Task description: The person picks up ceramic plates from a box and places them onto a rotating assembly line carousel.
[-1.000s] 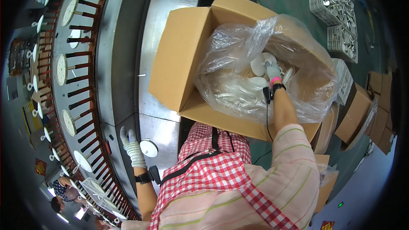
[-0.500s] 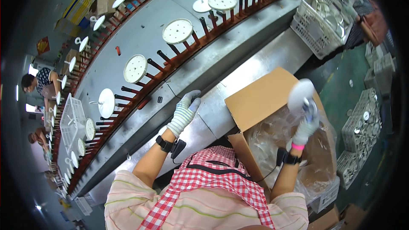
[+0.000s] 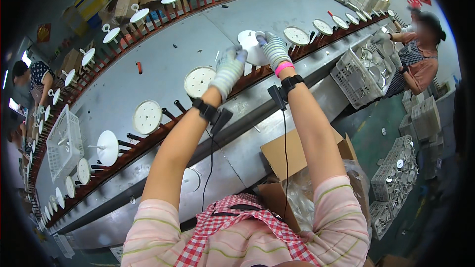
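My right hand point(image 3: 275, 50), in a striped glove, is closed on the right edge of a smooth white round disc point(image 3: 252, 48) above the row of pegs. My left hand point(image 3: 229, 71), gloved too and slightly blurred, is at the disc's left side with its fingers stretched upward. I cannot tell whether it touches the disc. Just left of that hand, a white disc with small holes point(image 3: 199, 82) rests on the pegs. A similar holed disc point(image 3: 147, 117) sits further left, and past it a smooth disc with a stem point(image 3: 107, 148).
A curved grey table point(image 3: 173, 54) carries dark pegs with several white discs. Below it, a white disc point(image 3: 190, 180) lies on the metal ledge. An open cardboard box point(image 3: 277, 153) with clear plastic is near my right arm. A co-worker point(image 3: 420, 59) stands by a white crate point(image 3: 354, 81).
My right hand has carried the white disc from above the box to the peg row. My left hand has moved up and right to meet it. The view has shifted.
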Tool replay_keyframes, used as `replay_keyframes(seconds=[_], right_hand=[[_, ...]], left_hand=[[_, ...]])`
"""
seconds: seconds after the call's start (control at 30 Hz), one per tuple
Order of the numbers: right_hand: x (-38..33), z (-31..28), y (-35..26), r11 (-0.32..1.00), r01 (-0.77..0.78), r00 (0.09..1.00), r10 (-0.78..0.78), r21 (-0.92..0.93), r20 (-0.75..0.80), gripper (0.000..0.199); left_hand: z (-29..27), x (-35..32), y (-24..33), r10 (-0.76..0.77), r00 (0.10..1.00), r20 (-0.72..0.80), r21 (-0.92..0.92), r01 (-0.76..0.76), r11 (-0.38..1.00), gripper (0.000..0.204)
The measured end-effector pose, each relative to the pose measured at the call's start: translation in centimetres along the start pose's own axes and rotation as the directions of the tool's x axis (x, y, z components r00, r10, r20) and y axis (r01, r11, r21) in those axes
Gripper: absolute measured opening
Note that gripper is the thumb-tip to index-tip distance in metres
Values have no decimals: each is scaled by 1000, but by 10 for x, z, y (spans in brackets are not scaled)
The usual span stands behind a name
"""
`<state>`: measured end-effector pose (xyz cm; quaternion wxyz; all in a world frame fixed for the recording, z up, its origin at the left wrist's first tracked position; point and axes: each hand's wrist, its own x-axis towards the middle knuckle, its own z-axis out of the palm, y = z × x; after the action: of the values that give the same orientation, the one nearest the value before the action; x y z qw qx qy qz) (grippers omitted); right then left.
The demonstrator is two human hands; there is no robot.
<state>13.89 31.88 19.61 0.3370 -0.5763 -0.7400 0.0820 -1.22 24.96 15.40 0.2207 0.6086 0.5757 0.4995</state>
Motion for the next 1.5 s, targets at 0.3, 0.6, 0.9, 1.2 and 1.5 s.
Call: replay_keyframes(seconds=[0.3,0.6,0.9,1.2,1.5], right_hand=[[-37,63,9,930,368,930,-368,0,13,37],[-11,89,-111,986,-73,913,126,-148,389,39],[-107,109,-183,932,93,972,-162,349,173,40],[-439,48,83,715,-557,823,404,-422,-400,29],[-711,7,220,397,-679,534,844,-618,-45,30]], left_hand=[[8,73,-43,-205,888,412,525,-48,850,60],[-86,65,-124,62,958,280,603,-226,765,31],[-315,214,-250,323,588,742,448,-793,413,74],[-344,123,-162,-163,847,506,146,103,984,79],[-444,148,-279,-54,693,719,497,-567,-657,50]])
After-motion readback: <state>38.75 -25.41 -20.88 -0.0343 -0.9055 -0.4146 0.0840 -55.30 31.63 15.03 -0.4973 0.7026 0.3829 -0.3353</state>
